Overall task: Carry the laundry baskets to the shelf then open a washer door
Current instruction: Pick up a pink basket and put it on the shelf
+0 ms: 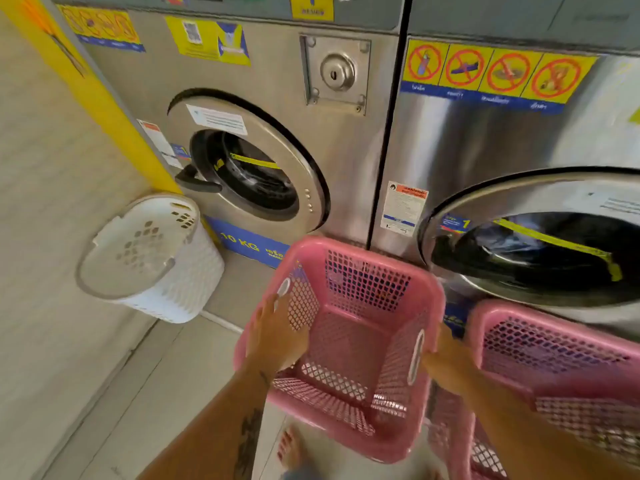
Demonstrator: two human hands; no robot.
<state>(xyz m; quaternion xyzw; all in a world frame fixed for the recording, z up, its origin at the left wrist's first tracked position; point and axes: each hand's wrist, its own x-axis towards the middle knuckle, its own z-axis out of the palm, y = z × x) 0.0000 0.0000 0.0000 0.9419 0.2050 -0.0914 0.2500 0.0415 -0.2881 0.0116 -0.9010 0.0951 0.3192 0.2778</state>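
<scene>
An empty pink laundry basket [349,344] is lifted off the floor in front of two steel washers. My left hand [277,336] grips its left rim near the handle slot. Its right rim is held by my right hand [446,367]. A second pink basket [561,365] stands at the lower right, close against the right side of the first. The left washer door [249,168] has a black handle [195,181] on its left side and looks shut. The right washer door [540,237] is partly out of frame.
A white laundry basket [149,258] lies tilted on the floor against the left wall, beside the left washer. A yellow strip [100,95] runs up the wall beside that washer. My bare foot [289,448] is on the tiled floor under the basket.
</scene>
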